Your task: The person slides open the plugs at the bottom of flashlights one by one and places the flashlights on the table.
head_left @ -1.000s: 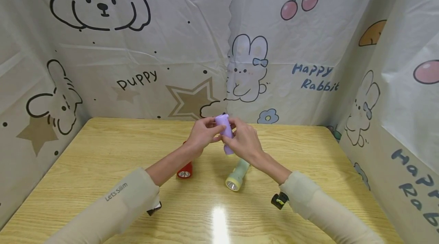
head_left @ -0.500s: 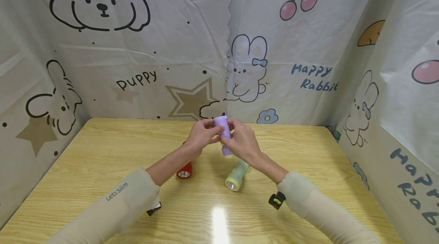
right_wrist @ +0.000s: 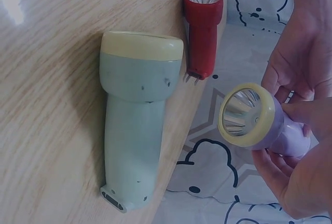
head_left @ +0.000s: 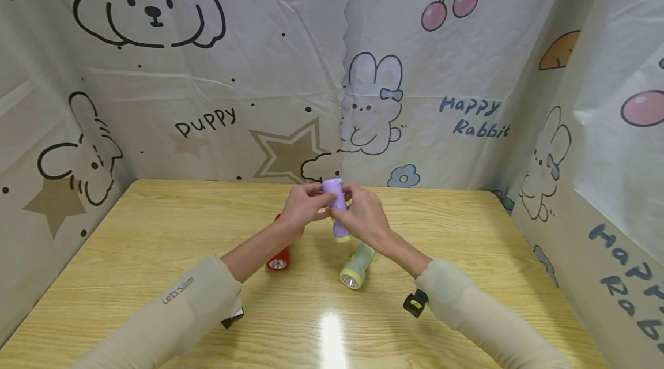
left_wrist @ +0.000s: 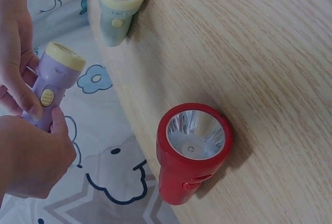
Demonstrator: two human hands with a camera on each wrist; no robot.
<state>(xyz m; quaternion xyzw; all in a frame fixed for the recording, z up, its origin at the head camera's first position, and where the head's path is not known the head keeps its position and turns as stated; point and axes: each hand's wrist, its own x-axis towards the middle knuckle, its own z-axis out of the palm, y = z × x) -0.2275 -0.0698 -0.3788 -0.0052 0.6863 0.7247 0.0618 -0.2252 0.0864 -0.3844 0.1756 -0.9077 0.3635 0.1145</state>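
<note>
Both hands hold a purple flashlight (head_left: 338,207) above the far part of the table. Its yellow-rimmed head (right_wrist: 249,116) points down toward the near side, and its tail end is up. My left hand (head_left: 302,206) grips the body from the left with thumb and fingers. My right hand (head_left: 365,214) pinches it from the right, thumb close to the yellow switch (left_wrist: 47,97). Below, a green flashlight (head_left: 357,268) with a yellow rim lies on the table. A red flashlight (head_left: 279,256) lies left of it, partly behind my left forearm in the head view.
The wooden table (head_left: 155,230) carries the two lying flashlights, lens ends toward me. Two metal prongs (right_wrist: 192,78) stick out from the red one's tail. A printed cloth (head_left: 280,69) stands behind the table and along both sides.
The purple flashlight has come slightly down and left, showing more of its yellow rim. My right hand has shifted a little left with it; both hands keep their hold.
</note>
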